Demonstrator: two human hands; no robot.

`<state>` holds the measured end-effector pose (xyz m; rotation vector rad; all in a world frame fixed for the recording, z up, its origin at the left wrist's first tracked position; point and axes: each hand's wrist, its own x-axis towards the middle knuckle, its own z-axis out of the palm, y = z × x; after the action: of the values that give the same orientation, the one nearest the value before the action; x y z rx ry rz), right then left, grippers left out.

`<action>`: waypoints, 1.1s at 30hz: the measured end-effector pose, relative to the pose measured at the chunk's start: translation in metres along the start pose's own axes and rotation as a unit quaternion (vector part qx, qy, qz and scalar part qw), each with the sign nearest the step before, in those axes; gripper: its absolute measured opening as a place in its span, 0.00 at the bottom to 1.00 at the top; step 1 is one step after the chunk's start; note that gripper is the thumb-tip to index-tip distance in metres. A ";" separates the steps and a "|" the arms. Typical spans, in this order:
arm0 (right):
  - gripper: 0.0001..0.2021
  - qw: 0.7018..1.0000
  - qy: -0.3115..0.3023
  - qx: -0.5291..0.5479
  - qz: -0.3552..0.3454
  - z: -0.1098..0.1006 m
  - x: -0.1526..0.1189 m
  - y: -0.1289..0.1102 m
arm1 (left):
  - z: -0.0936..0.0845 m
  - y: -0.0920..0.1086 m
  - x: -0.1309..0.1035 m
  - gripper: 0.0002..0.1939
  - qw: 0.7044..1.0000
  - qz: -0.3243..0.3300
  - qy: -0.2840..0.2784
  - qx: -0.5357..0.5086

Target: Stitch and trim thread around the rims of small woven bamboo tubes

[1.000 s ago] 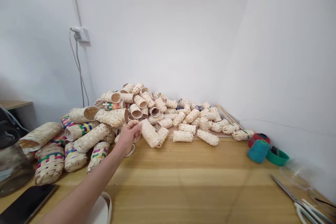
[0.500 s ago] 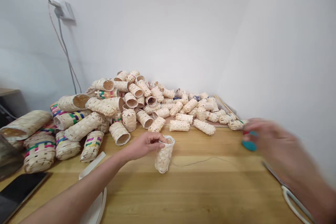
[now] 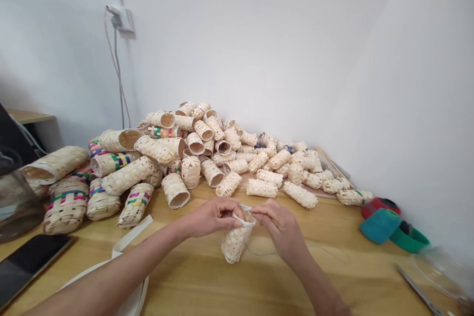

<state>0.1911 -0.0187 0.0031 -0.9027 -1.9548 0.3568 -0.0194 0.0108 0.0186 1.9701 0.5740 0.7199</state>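
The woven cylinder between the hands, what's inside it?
Inside the woven cylinder, only a sliver of inner wall shows. The left hand covers part of the opening; the bottom is hidden, so I can't tell whether anything lies there.

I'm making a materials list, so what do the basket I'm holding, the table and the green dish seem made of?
Basket: likely bamboo or thin wood splint, matte and seemingly unvarnished; pale flat strips cross in a weave.
Table: wood or wood-look laminate, with a soft sheen over streaky grain.
Green dish: probably plastic, smooth and evenly coloured.
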 end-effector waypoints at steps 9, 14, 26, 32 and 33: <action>0.13 0.991 -0.012 -0.094 -0.098 -0.007 -0.009 -0.004 | 0.003 -0.007 -0.001 0.11 0.999 0.029 -0.019 0.013; 0.16 0.986 -0.039 -0.098 -0.129 -0.007 -0.010 -0.002 | 0.002 -0.006 -0.001 0.11 0.999 0.038 -0.029 0.018; 0.16 0.984 -0.061 -0.105 -0.131 -0.009 -0.011 0.002 | 0.002 -0.007 0.000 0.10 0.998 0.057 -0.039 0.001; 0.16 0.984 -0.068 -0.104 -0.124 -0.010 -0.011 0.000 | 0.002 -0.007 -0.001 0.10 0.998 0.055 -0.038 0.013; 0.16 0.984 -0.068 -0.104 -0.124 -0.010 -0.011 -0.001 | 0.002 -0.007 -0.001 0.10 0.998 0.054 -0.039 0.013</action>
<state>0.2021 -0.0280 0.0023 -0.7674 -2.2323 0.0706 -0.0190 0.0121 0.0113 2.0556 0.4356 0.7016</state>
